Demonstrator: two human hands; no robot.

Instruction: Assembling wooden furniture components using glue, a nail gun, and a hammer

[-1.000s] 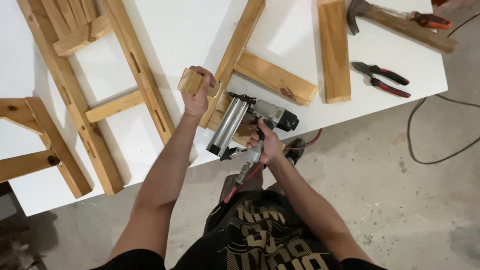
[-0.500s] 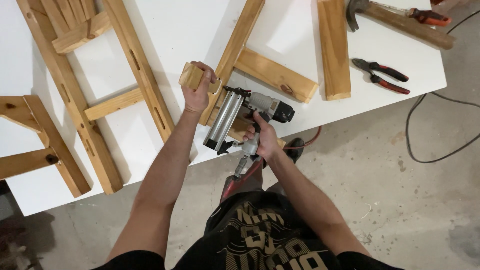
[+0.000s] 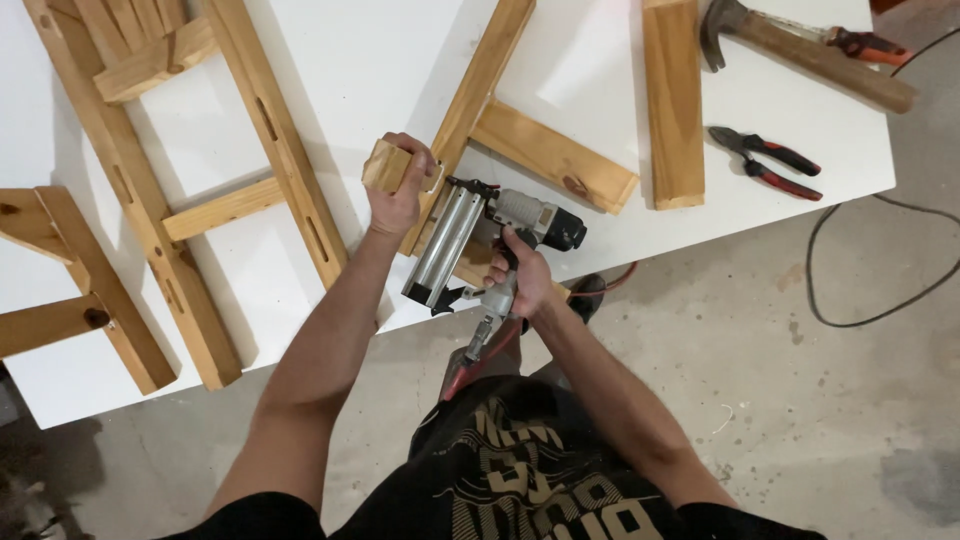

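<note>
Gripping a small wood block in my left hand, I press it against a long slat; my right hand clasps the nail gun, hiding its handle. Pliers and hammer lie on the white surface.

A glossy silver metal nail gun is seen against matt, grainy tan wooden slats on a smooth white counter.

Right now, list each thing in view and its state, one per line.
Left hand: grip shut on wood block.
Right hand: grip shut on nail gun, nose against the block.
Pliers: lying on table, jaws shut.
Hammer: lying flat.
</note>
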